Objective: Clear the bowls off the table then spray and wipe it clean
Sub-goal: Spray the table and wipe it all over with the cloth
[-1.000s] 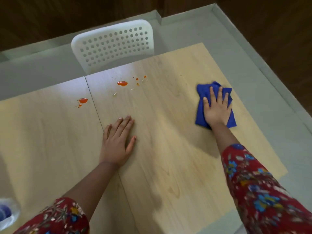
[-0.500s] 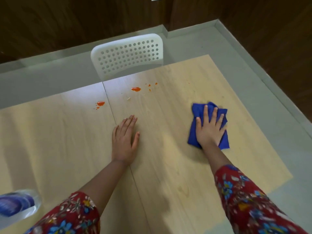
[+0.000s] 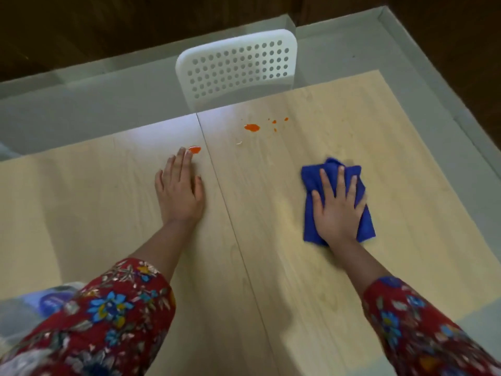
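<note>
My right hand (image 3: 337,206) presses flat, fingers spread, on a folded blue cloth (image 3: 311,213) lying on the right half of the light wooden table (image 3: 271,267). My left hand (image 3: 179,189) rests flat on the table left of the centre seam, its fingertips just short of a small orange spill (image 3: 194,149). A larger orange spill (image 3: 251,127) with a few droplets (image 3: 274,122) lies farther back, right of the seam. No bowls are in view.
A white perforated chair (image 3: 238,67) stands at the table's far edge. A clear spray bottle with a blue label (image 3: 51,299) shows at the lower left, partly hidden by my sleeve. Grey floor and dark wooden walls surround the table.
My right hand has slid the blue cloth back toward me and to the left. My left hand has shifted left across the seam, up toward the small orange spill.
</note>
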